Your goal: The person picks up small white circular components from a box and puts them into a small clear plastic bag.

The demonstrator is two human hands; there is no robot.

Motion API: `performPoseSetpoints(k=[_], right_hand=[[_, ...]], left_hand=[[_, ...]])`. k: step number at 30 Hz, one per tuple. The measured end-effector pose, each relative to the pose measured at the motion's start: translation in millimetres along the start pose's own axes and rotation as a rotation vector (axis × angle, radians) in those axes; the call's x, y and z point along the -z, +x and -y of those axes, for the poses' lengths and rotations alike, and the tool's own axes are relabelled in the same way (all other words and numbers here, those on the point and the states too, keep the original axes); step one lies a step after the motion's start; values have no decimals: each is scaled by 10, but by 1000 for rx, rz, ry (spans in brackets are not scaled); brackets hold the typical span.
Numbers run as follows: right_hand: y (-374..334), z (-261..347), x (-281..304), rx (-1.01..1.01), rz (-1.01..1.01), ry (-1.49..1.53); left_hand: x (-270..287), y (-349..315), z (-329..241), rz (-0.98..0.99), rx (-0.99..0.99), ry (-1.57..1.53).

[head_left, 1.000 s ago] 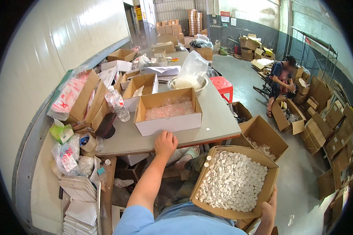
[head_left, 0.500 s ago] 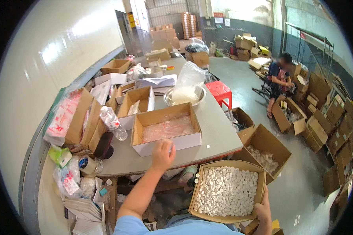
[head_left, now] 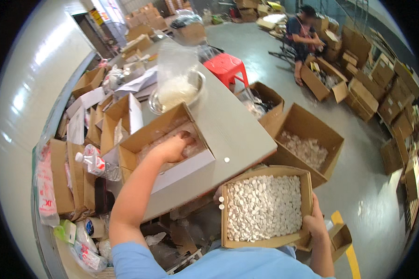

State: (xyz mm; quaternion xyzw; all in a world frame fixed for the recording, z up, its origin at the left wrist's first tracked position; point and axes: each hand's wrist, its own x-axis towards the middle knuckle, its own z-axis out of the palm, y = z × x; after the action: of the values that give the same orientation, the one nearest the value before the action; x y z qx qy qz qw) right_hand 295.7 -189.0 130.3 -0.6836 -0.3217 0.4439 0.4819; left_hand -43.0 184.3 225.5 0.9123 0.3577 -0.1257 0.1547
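My right hand grips the right side of a shallow cardboard box. Small white round discs fill that box in a thick layer, and two more discs show at its left edge. On the table, my left hand reaches into a white-sided cardboard box. Clear plastic pieces or bags line the inside of this box around my fingers. The fingers point downward and are partly hidden, so their grip is unclear. One loose disc lies on the tabletop beside the box.
A metal bowl with a plastic bag stands farther back. A plastic bottle lies left of the box. Right of the table are a red stool and an open carton. A seated person works among cartons at the far right.
My left hand has moved from above the front edge of the white-sided box down into it. My view has turned and tilted; my right hand still holds the box of discs.
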Motion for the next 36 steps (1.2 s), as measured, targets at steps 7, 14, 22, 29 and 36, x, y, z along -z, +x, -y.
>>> performPoseSetpoints(k=[7, 14, 22, 29, 36], right_hand=[[1, 112, 19, -30, 11, -69], [-62, 32, -49, -9, -24, -104], [-132, 105, -70, -35, -28, -57], [-155, -47, -122, 19, -39, -123], [-225, 5, -194, 68, -60, -61]], left_hand=[[103, -186, 127, -431, 11, -279], [307, -255, 221, -759, 73, -286], [177, -369, 548, -692, 241, -569], [78, -470, 895, -835, 204, -1047], [291, -460, 430, -826, 75, -1337]])
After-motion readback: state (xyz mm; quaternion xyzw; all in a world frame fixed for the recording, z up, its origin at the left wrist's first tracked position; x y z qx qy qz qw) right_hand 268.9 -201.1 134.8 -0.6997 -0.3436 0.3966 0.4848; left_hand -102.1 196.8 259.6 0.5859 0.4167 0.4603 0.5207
